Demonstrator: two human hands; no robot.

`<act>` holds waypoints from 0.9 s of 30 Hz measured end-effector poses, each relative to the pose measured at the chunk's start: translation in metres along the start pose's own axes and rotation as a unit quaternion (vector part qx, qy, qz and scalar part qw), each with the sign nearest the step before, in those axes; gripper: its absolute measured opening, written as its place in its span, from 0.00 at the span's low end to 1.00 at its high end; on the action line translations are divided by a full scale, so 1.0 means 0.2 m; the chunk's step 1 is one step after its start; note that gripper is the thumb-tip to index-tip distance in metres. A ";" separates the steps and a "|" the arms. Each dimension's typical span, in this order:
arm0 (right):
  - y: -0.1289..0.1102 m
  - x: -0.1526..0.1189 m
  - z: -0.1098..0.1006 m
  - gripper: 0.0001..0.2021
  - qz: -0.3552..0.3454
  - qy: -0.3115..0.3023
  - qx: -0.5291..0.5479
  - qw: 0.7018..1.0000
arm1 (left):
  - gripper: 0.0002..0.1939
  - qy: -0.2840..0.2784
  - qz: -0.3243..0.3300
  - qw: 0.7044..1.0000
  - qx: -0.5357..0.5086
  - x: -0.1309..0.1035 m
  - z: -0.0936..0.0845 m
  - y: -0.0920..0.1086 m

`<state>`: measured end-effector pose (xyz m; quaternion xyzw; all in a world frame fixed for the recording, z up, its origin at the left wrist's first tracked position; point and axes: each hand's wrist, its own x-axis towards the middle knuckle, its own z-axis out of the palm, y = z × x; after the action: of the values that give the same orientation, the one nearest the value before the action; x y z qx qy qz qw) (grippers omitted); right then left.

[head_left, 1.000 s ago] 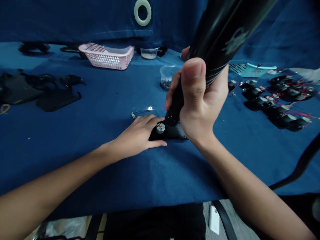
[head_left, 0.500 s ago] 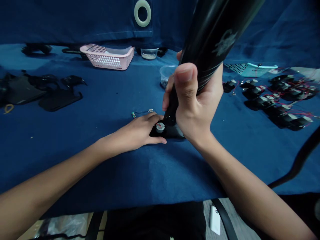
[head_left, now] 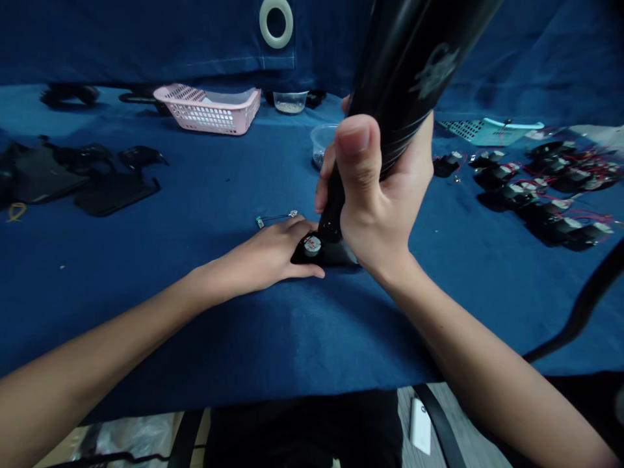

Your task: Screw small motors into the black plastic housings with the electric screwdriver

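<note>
My right hand (head_left: 385, 188) is wrapped round a thick black electric screwdriver (head_left: 404, 84), thumb along its side. The tool leans, its narrow end down against a black plastic housing (head_left: 341, 253) on the blue cloth; the very tip is hidden. A small round silver motor (head_left: 312, 245) with red wire sits in the housing's left part. My left hand (head_left: 277, 250) grips that left end, thumb in front and fingers behind. Just beyond the left fingers lies a small green circuit board (head_left: 260, 222) with a thin wire leading to a little metal piece (head_left: 292, 213).
Black plastic parts (head_left: 117, 192) lie at the left, and several black housings with red wires (head_left: 550, 201) at the right. Behind stand a pink basket (head_left: 209, 117), a clear tub (head_left: 290, 103), another tub of small dark pieces (head_left: 319, 140) and a turquoise basket (head_left: 507, 132).
The view has shifted very slightly. Both hands, the screwdriver and the housing keep nearly the same places relative to each other.
</note>
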<state>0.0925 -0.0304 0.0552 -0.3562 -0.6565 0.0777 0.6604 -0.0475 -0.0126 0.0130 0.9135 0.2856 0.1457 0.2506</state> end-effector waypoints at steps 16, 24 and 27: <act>0.01 -0.01 0.00 0.23 0.020 -0.003 0.019 1.000 | 0.32 0.004 0.005 1.000 0.007 0.00 0.00 -0.01; 0.01 -0.01 0.00 0.19 0.009 -0.010 0.018 1.000 | 0.31 -0.005 -0.006 1.000 0.008 0.00 -0.01 0.00; 0.01 -0.01 0.00 0.19 0.001 -0.011 0.038 0.999 | 0.32 -0.005 -0.005 1.000 0.010 0.01 -0.01 0.01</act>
<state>0.0936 -0.0304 0.0524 -0.3303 -0.6596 0.1071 0.6666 -0.0469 -0.0120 0.0155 0.9151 0.2905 0.1371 0.2436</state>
